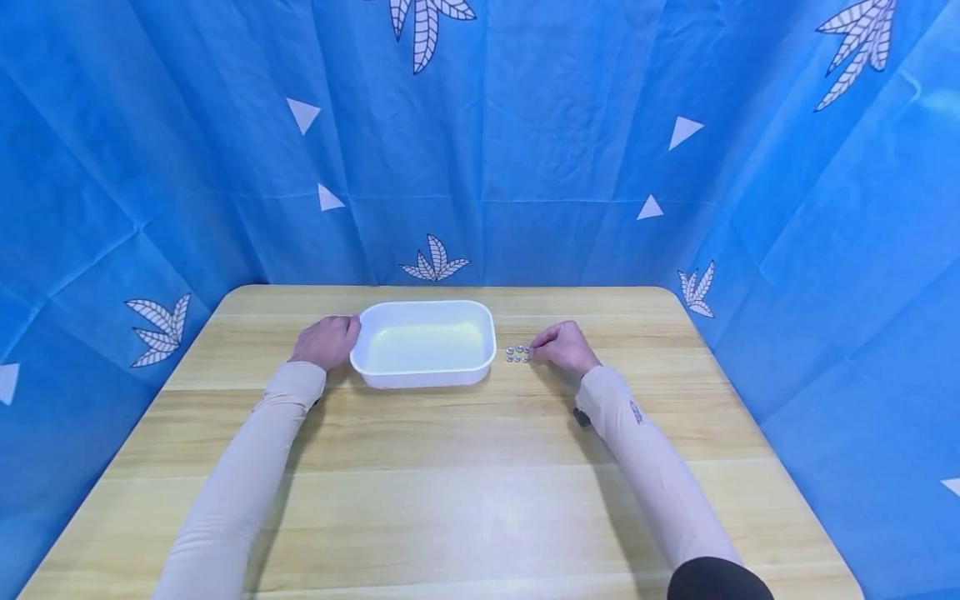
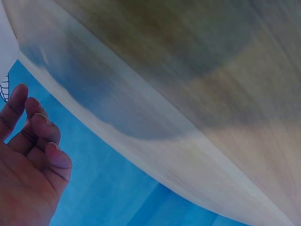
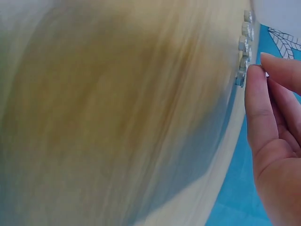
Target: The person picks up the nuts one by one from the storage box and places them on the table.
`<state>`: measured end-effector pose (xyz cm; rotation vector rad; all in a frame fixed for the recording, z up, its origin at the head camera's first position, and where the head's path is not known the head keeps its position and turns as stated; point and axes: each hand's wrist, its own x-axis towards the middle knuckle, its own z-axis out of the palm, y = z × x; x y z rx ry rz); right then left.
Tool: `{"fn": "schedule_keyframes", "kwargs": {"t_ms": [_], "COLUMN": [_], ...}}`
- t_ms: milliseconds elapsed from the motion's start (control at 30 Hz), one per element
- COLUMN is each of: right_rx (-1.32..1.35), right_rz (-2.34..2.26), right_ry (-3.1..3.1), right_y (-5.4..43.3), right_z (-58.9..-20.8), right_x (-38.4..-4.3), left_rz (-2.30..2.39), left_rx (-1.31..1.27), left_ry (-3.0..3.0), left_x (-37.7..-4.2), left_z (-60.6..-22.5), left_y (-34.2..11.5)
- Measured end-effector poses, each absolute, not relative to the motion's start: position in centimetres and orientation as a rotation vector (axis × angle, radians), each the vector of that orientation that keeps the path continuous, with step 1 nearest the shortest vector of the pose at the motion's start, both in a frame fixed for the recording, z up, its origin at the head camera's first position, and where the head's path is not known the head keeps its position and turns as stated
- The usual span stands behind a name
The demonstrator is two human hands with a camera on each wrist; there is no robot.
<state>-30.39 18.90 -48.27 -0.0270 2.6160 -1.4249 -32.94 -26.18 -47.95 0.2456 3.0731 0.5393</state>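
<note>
A white plastic basin [image 1: 420, 378] stands on the wooden table. My left hand [image 1: 327, 341] holds the rim at its left end; in the left wrist view that hand [image 2: 29, 160] shows curled fingers beside the basin's wall [image 2: 6, 42], and the contact itself is hidden. Right of the basin, several small metal nuts [image 1: 517, 359] lie in two short rows. My right hand [image 1: 567, 347] is at their right end. Seen from the right wrist, the thumb and index finger of that hand [image 3: 275, 122] pinch a tiny shiny piece, mostly covered, beside the row of nuts [image 3: 243, 44].
The light wood table [image 1: 450, 483] has rounded far corners. Blue curtains [image 1: 555, 150] with leaf and triangle prints hang behind it and along both sides. A dark round object [image 1: 718, 579] shows at the bottom right, by the right sleeve.
</note>
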Motion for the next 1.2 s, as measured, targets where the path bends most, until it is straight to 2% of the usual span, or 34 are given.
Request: {"fn": "schedule_keyframes", "kwargs": {"t_ms": [600, 1200], "right_rx": [-0.098, -0.110], "right_rz": [-1.219, -1.212], "right_ry": [2.741, 2.762], "right_y": [18.52, 18.66], "right_z": [-48.44, -48.86], "right_x": [-29.83, -29.54], "left_rz": [0.542, 0.532], "left_rx": [0.226, 0.218], "left_ry": [3.067, 3.056], "left_x": [-32.94, -32.99], "left_z": [-48.02, -47.93], "left_y": [-26.39, -26.35]}}
